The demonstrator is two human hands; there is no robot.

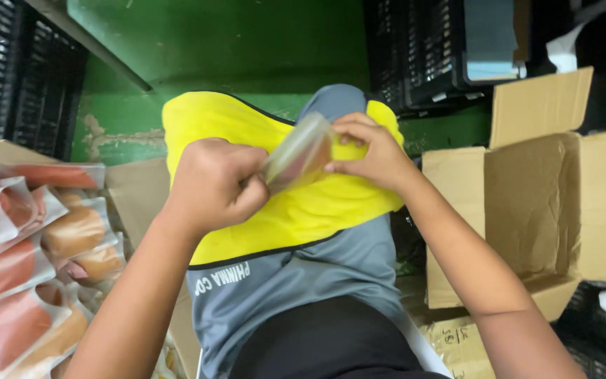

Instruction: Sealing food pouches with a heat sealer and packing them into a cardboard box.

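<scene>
A green painted wall (247,42) fills the upper middle, its paint chipped pale near the lower left. Black plastic crates (8,77) stack in the upper left corner, with more crates (422,49) at upper right. An open cardboard box (534,210) stands at the right edge. Light is even and soft.

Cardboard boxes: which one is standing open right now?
The large cardboard box at the right, beside the right hand's forearm: its flaps are folded out and its inside shows. The smaller box below it is closed.
</scene>
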